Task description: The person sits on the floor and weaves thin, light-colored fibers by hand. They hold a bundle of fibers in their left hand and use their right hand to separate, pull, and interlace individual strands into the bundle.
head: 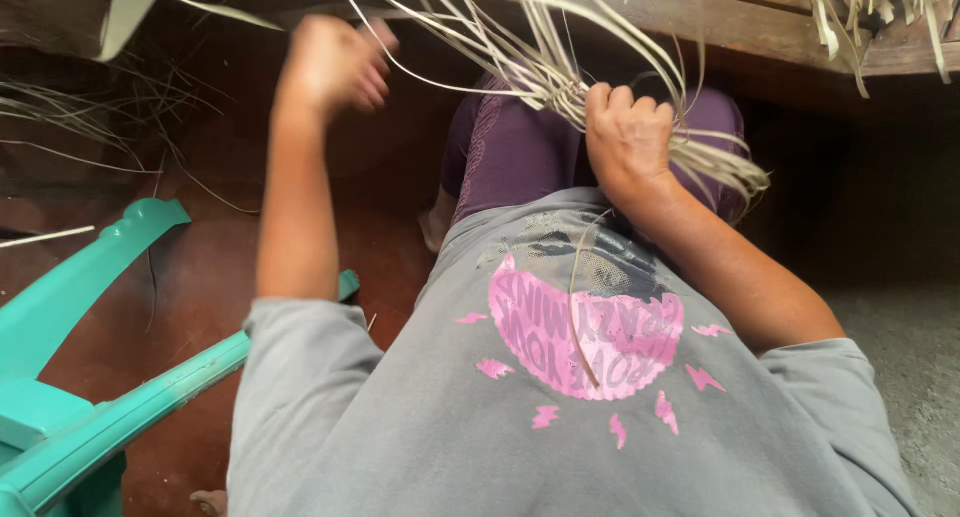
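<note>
Dried leaf strips (560, 77) in closed right-hand fingers (625, 107); left hand (335, 62) raised, fingers curled around one strip

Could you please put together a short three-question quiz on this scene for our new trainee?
1. True or false: the right hand is closed around a bundle of pale dried leaf strips.
2. Multiple choice: what does the raised left hand grip? A) a knife B) a single pale strip C) a teal cup
3. Fill in: the teal plastic chair stands on the person's ____ side.

Key:
1. True; the fingers wrap the bundle above the lap.
2. B; one thin strip runs from the fist towards the bundle, though the hand is blurred.
3. Left.
</note>
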